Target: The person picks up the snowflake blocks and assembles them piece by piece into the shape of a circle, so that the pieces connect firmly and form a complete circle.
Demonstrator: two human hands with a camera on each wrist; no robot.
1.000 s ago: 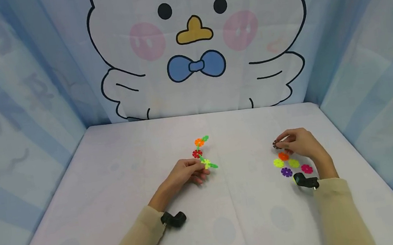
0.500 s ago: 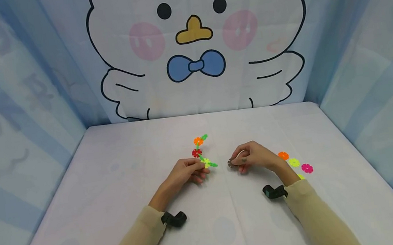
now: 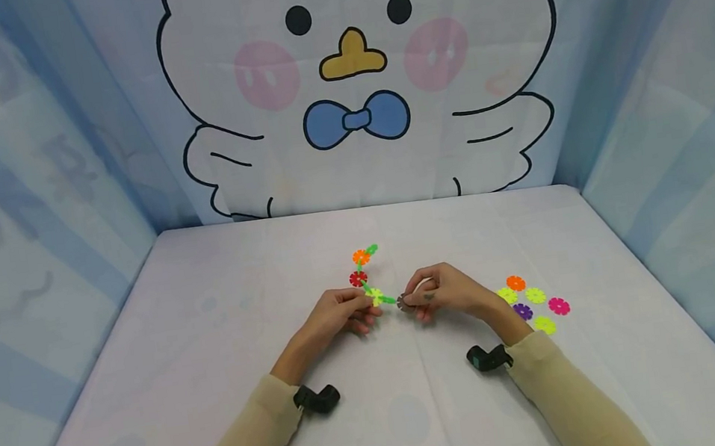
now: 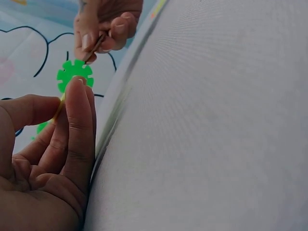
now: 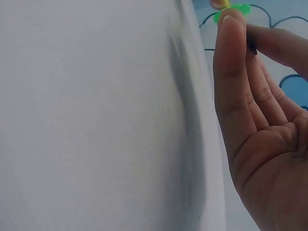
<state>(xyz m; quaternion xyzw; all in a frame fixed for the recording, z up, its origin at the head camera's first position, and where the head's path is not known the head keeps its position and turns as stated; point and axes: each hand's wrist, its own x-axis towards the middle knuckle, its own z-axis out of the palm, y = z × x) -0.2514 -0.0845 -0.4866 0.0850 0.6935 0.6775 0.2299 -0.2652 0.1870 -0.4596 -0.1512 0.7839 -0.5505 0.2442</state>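
Observation:
My left hand (image 3: 340, 311) pinches a yellow snowflake disc (image 3: 376, 296) at the lower end of a joined chain. Up from it the chain runs through a red disc (image 3: 358, 279) and an orange disc (image 3: 361, 257), with green discs between and a green disc (image 3: 372, 249) at the top. A notched green disc (image 4: 75, 74) sticks out from the yellow one toward the right. My right hand (image 3: 443, 291) pinches a brown snowflake disc (image 3: 403, 303) between thumb and finger, its edge right at that green disc. In the left wrist view the brown disc appears edge-on.
Right of my right forearm, several loose discs lie on the white table (image 3: 267, 257): an orange disc (image 3: 516, 283), a pink disc (image 3: 559, 306), a purple disc (image 3: 524, 311) and yellow ones. A printed cloth (image 3: 364, 169) hangs behind the table, with curtains at both sides.
My right hand has carried the brown disc left from beside the loose discs to the chain's green end disc. My left hand has stayed in place, still pinching the yellow disc.

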